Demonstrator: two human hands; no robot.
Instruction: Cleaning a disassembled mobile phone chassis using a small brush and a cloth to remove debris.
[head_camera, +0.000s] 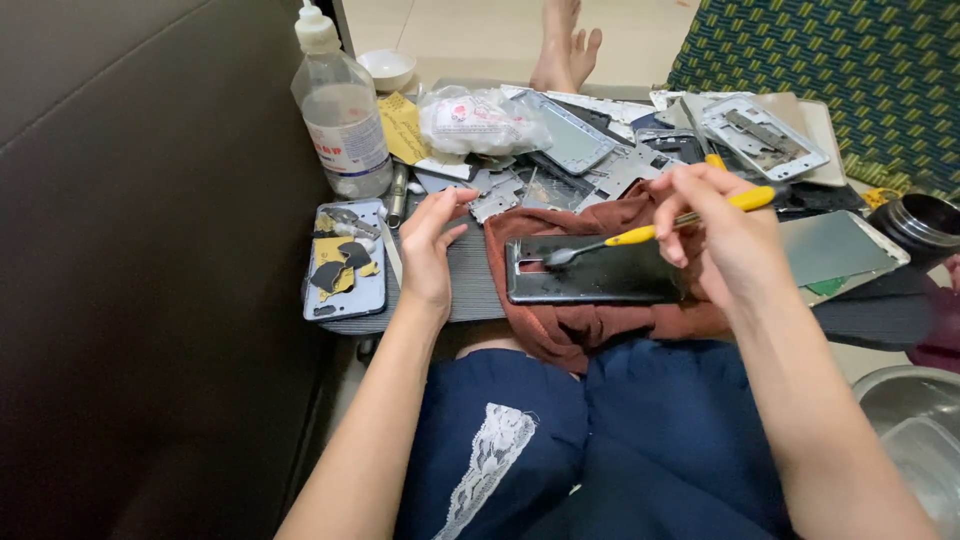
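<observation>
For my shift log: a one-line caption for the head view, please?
Right hand presses yellow-handled tool onto dark phone back lying on brown cloth; left hand rests beside it.

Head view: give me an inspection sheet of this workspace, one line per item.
Surface: low dark table, crowded, with a reddish-brown cloth at its front edge.
Job's things: dark phone body lying flat on the cloth; yellow-handled brush, its head on the phone's left end.
Clutter: clear liquid bottle, opened blue phone shell, plastic bag, many metal phone frames.
Grippers: right hand grips the brush; left hand open, resting on the table beside the cloth.
Cables: nothing seen.
Surroundings: dark sofa on the left, patterned cushion, white bowl on the floor, someone's bare feet.
</observation>
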